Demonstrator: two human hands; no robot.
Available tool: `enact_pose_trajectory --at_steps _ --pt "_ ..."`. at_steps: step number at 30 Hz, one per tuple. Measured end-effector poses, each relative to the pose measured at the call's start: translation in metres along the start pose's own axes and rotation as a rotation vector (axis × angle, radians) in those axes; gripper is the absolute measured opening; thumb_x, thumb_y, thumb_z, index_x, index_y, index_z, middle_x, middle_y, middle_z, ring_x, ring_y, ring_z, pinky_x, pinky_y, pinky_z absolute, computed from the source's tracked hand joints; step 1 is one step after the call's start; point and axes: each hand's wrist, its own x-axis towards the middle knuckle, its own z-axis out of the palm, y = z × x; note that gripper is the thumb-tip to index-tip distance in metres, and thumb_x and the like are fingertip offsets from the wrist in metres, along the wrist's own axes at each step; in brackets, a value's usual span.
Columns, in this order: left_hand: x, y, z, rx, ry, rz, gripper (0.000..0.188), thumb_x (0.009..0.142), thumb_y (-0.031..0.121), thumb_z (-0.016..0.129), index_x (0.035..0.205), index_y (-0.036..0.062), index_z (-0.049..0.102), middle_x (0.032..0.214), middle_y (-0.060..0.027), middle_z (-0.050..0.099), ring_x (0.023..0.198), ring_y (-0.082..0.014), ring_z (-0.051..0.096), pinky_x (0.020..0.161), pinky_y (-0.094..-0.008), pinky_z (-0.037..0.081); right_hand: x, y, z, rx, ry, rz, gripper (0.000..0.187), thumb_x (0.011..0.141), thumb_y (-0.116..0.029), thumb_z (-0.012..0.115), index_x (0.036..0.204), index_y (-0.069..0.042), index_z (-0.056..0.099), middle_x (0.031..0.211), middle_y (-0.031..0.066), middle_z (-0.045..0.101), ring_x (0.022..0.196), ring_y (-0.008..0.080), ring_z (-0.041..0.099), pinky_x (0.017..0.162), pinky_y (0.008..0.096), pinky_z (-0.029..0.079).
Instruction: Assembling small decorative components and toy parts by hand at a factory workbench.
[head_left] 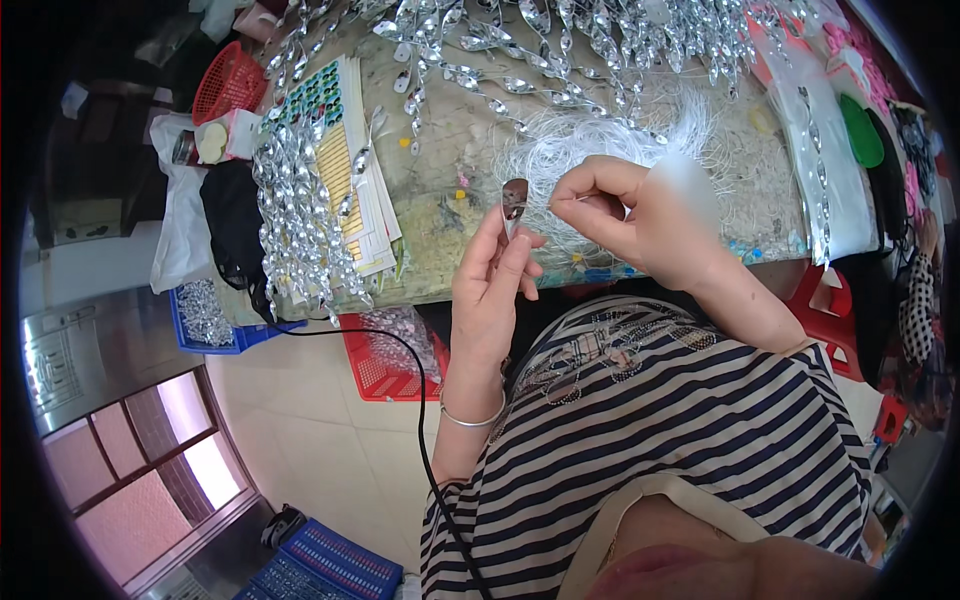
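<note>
My left hand [492,285] is raised at the table's near edge. Its thumb and fingers grip a small shiny metal leaf-shaped piece [514,195] that looks dark and mirror-like. To its right, a short gap away, my right hand [650,215] has thumb and forefinger pinched together. Whatever is in that pinch is too small to make out. Behind and under the right hand spreads a tangled heap of thin white threads [570,140]. Strands of twisted silver leaf pieces with clear stones [480,75] cover the far side of the table.
More silver strands [300,215] hang over the near left edge, beside sheets of coloured stones [305,105]. A black cable [420,440] runs down past my left arm. Below stand a blue tray [235,335] and a red basket [365,380]. Clear plastic bags [845,200] lie right.
</note>
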Motion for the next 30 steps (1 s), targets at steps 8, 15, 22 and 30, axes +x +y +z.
enact_pose_trajectory --at_steps 8,15,22,30 --pt "-0.003 0.001 0.002 -0.015 -0.010 0.030 0.044 0.093 0.009 0.052 0.135 0.0014 0.041 0.096 -0.0040 0.059 0.068 -0.0039 0.049 0.053 -0.0164 0.040 0.005 0.010 0.003 -0.069 0.045 -0.023 0.006 0.084 -0.008 0.064 0.087 -0.002 0.064 0.068 -0.0054 0.049 0.061 0.0015 0.040 0.054 0.0186 0.034" --pt "-0.005 0.000 0.003 0.024 0.007 0.037 0.044 0.092 0.007 0.055 0.134 0.0010 0.042 0.096 -0.0027 0.059 0.068 -0.0035 0.049 0.052 -0.0159 0.039 0.007 0.019 0.005 -0.113 0.080 -0.088 0.011 0.083 -0.013 0.062 0.085 -0.002 0.063 0.057 -0.0027 0.046 0.052 0.0041 0.041 0.048 0.0222 0.036" --pt "-0.006 -0.001 0.005 0.070 0.023 0.043 0.045 0.090 0.006 0.057 0.133 0.0007 0.044 0.096 -0.0016 0.059 0.068 -0.0035 0.049 0.053 -0.0155 0.040 0.007 0.022 0.004 -0.109 0.079 -0.038 0.012 0.080 -0.014 0.063 0.083 -0.002 0.063 0.056 -0.0015 0.045 0.052 0.0058 0.041 0.048 0.0238 0.037" --pt "-0.007 -0.002 0.005 0.145 -0.016 0.053 0.047 0.090 0.005 0.058 0.134 0.0009 0.043 0.094 -0.0004 0.058 0.068 -0.0027 0.049 0.055 -0.0150 0.040 0.008 0.018 0.004 -0.126 0.040 -0.007 0.007 0.084 -0.008 0.063 0.084 -0.001 0.061 0.066 -0.0066 0.049 0.060 0.0002 0.040 0.051 0.0174 0.033"
